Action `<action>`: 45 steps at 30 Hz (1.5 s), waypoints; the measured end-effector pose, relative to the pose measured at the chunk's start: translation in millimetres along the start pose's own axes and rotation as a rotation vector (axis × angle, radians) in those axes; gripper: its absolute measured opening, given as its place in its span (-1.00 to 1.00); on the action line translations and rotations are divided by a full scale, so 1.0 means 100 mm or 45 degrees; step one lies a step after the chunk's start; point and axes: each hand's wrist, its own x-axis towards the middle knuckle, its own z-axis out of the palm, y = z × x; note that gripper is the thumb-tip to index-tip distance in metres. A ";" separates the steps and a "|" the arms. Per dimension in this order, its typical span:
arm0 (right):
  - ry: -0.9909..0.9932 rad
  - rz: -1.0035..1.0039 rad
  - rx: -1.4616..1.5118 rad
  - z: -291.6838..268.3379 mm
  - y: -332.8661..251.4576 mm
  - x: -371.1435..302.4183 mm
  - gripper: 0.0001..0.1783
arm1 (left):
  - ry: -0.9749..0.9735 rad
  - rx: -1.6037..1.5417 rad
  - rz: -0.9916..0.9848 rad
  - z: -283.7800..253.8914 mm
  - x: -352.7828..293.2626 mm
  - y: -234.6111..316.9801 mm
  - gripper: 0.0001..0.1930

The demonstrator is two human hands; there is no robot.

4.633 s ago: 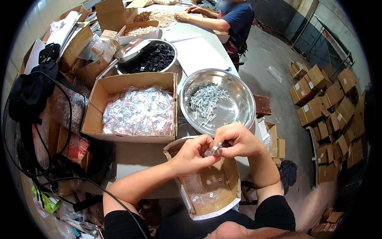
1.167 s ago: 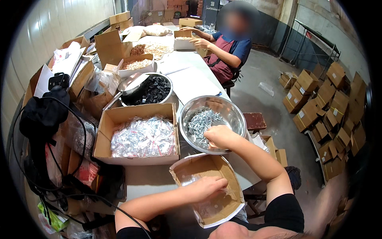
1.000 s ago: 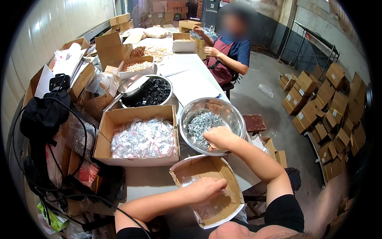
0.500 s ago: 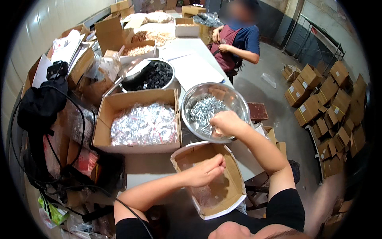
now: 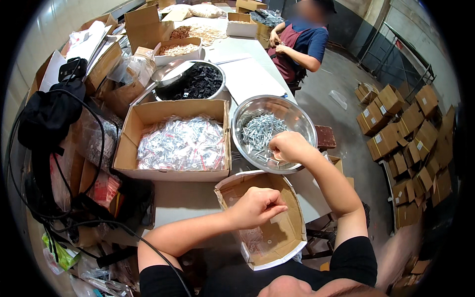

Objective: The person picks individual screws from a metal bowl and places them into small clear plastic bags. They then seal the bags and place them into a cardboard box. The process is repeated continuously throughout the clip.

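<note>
Your left hand [image 5: 255, 208] has turned and lifted slightly over the cardboard tray [image 5: 284, 235] since a second ago; fingers curled, contents unclear. Screws [image 5: 260, 131] lie in the steel bowl [image 5: 300, 119], whose wall likely keeps them gathered. Your right hand [image 5: 292, 147] curls over the bowl's near-right side, fingertips hidden; can't tell if pinching. Tray sits nearside of bowl, probably for short reach; cardboard box [image 5: 170, 175] left of it.

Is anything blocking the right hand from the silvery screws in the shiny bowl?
Nothing visible does. The right hand is over the near right side of the open metal bowl, and the screws lie uncovered just to its left.
</note>
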 end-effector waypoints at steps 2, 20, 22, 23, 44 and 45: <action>-0.100 0.063 -0.006 -0.03 -0.01 0.03 -0.87 | -0.001 0.031 -0.014 -0.02 0.00 0.02 -0.84; -0.423 0.217 -0.193 -0.16 -0.27 0.09 -0.66 | 0.407 -0.158 -0.243 -0.43 0.04 0.18 -0.83; -0.429 0.204 -0.260 -0.15 -0.31 0.07 -0.62 | 0.535 -0.268 -0.211 -0.47 0.06 0.12 -0.87; -0.472 0.202 -0.280 -0.18 -0.32 0.07 -0.58 | 0.543 -0.314 -0.237 -0.51 0.07 0.14 -0.91; 0.395 0.087 1.098 -0.45 -0.35 -0.20 -0.88 | 0.375 -0.361 -0.069 -0.49 0.05 -0.04 -0.84; 0.318 0.070 1.384 -0.50 -0.41 -0.26 -0.93 | 0.345 -0.384 -0.154 -0.49 0.04 -0.03 -0.84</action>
